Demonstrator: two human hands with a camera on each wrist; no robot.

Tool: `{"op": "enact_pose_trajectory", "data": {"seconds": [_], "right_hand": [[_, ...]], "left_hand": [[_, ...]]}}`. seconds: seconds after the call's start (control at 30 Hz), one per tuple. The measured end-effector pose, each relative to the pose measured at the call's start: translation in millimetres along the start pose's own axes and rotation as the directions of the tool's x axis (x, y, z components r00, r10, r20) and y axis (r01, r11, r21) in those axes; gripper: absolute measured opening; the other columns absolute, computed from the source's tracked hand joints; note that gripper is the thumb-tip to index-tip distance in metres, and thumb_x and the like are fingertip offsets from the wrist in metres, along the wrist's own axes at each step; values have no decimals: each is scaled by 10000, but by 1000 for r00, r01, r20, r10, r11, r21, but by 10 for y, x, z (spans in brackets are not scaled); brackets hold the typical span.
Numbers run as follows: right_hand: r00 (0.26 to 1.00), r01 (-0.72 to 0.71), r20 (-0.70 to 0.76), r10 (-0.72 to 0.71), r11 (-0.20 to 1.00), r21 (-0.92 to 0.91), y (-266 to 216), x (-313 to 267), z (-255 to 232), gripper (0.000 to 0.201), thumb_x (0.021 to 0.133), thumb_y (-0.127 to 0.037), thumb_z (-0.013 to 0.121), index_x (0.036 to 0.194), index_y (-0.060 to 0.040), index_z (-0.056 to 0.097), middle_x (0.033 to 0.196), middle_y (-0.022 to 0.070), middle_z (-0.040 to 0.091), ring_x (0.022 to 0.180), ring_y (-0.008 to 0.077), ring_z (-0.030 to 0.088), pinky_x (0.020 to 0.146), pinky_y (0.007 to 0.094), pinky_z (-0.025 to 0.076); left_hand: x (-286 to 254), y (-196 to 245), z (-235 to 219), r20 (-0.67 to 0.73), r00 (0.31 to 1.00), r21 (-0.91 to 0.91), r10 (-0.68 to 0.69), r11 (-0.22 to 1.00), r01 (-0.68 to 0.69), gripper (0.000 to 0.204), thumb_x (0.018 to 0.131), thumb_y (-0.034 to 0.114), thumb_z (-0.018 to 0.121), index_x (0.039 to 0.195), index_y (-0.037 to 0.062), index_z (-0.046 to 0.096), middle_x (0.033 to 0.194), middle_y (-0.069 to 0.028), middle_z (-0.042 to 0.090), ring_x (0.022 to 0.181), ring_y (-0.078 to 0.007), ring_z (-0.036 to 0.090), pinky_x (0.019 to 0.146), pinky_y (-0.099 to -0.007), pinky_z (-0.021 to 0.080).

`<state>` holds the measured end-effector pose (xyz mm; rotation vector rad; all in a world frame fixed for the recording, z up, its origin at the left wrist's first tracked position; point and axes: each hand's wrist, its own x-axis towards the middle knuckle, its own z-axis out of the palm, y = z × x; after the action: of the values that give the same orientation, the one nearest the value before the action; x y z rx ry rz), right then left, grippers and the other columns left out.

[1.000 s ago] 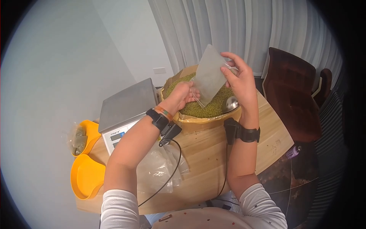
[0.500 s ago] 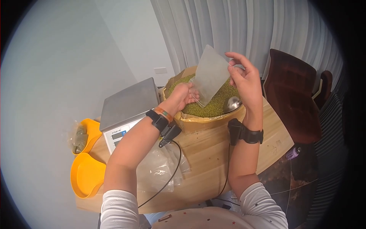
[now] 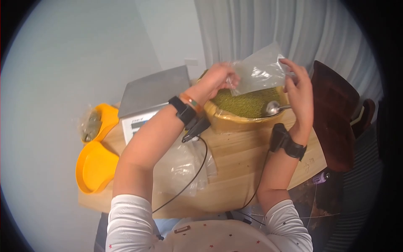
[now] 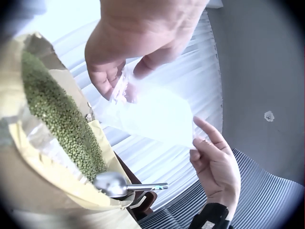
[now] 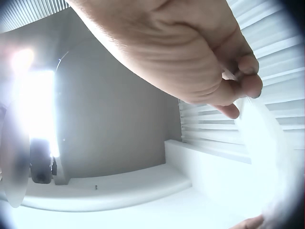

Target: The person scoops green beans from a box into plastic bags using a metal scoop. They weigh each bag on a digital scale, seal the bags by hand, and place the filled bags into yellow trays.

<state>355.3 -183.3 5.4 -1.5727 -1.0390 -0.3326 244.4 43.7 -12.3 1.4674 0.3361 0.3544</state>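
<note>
A clear plastic bag (image 3: pixel 258 72) is stretched between my two hands above a yellow-lined box of green beans (image 3: pixel 243 103). My left hand (image 3: pixel 216 80) grips its bunched left end; in the left wrist view the crumpled plastic (image 4: pixel 125 88) lies between thumb and fingers. At the opposite edge, my right hand (image 3: pixel 301 94) pinches the film between thumb and fingertips, as the right wrist view of that hand (image 5: pixel 186 57) also shows. The bag looks flat, with no beans visible in it. Below the right hand, a metal scoop (image 3: pixel 273 108) rests on the beans by the box rim.
A scale (image 3: pixel 155 90) with a grey platform stands left of the box. Two yellow scoop-shaped trays are at the table's left, one (image 3: pixel 94 168) bare, the other (image 3: pixel 110 119) beside a filled bag (image 3: pixel 91 126). More clear bags (image 3: pixel 180 172) lie on the wooden table (image 3: pixel 235 168). A brown chair (image 3: pixel 336 122) stands right.
The bag has swung from steeply tilted to nearly sideways. My right hand, apart from or barely at its edge half a second ago, now pinches it farther right. The head view has shifted.
</note>
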Motion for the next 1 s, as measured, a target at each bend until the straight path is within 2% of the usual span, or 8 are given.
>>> {"op": "enact_pose_trajectory", "data": {"seconds": [0.2, 0.43, 0.5, 0.57, 0.73, 0.8, 0.83, 1.0], "right_hand": [[959, -45, 280, 36, 999, 26, -231, -93, 175, 366, 895, 59, 488, 1210, -54, 637, 958, 96, 543, 669, 132, 528, 633, 276, 451], [750, 303, 601, -278, 951, 62, -743, -546, 730, 379, 873, 27, 502, 1234, -45, 592, 972, 173, 576, 907, 345, 572, 842, 398, 458], [706, 313, 640, -301, 945, 99, -890, -740, 824, 385, 876, 22, 506, 1246, -51, 587, 971, 176, 577, 927, 346, 578, 858, 402, 460], [619, 296, 732, -285, 948, 119, -984, -913, 877, 380, 894, -16, 536, 1269, -60, 575, 1036, 184, 573, 1004, 351, 579, 896, 418, 459], [573, 404, 778, -258, 915, 7, -1290, -1323, 986, 446, 880, -127, 654, 1309, -77, 544, 1171, 186, 518, 1072, 329, 530, 912, 397, 440], [578, 576, 704, -413, 817, 6, -1372, -1497, 1155, 530, 858, -208, 712, 1342, -97, 526, 1223, 172, 498, 1156, 339, 474, 971, 434, 403], [529, 556, 753, -392, 830, 42, -1399, -1567, 1250, 691, 837, -381, 726, 1424, -124, 468, 1354, 206, 458, 1315, 391, 393, 1062, 535, 329], [347, 639, 854, -388, 764, 88, -1233, -1957, 1760, 876, 843, -532, 682, 1558, -307, 229, 1564, 207, 254, 1440, 472, 211, 1138, 643, 180]], "left_hand": [[-795, 500, -236, -201, 967, 235, 159, 966, -110, 652, 913, 21, 558, 1437, -71, 181, 897, -158, 683, 721, -214, 682, 709, -320, 587], [-1940, 526, -887, -236, 956, 462, 174, 885, -47, 522, 927, 14, 520, 1427, 44, 375, 833, -86, 654, 710, -165, 670, 682, -277, 571], [-2232, 472, -1099, -147, 988, 516, -46, 849, 116, 372, 952, 18, 487, 1315, 78, 545, 824, -49, 630, 702, -138, 662, 668, -259, 561], [-2567, 372, -1169, -171, 980, 484, -105, 857, 176, 329, 961, 24, 479, 1272, 70, 578, 837, -49, 628, 702, -137, 665, 665, -254, 559], [-3018, -131, -1306, -248, 927, 381, -281, 852, 360, 296, 972, 46, 484, 1246, 57, 594, 880, -60, 623, 705, -141, 674, 662, -244, 555], [-3090, -296, -1253, -269, 901, 368, -341, 828, 423, 297, 968, 47, 486, 1246, 45, 590, 909, -73, 628, 724, -155, 685, 661, -251, 557], [-3106, -395, -1273, -295, 895, 360, -333, 829, 428, 297, 968, 47, 486, 1246, 45, 590, 909, -73, 628, 724, -155, 685, 661, -251, 557], [-2956, -845, -1431, -214, 890, 234, -403, 863, 448, 336, 952, 52, 518, 1287, 42, 547, 982, -101, 652, 758, -196, 707, 658, -265, 561]]}}
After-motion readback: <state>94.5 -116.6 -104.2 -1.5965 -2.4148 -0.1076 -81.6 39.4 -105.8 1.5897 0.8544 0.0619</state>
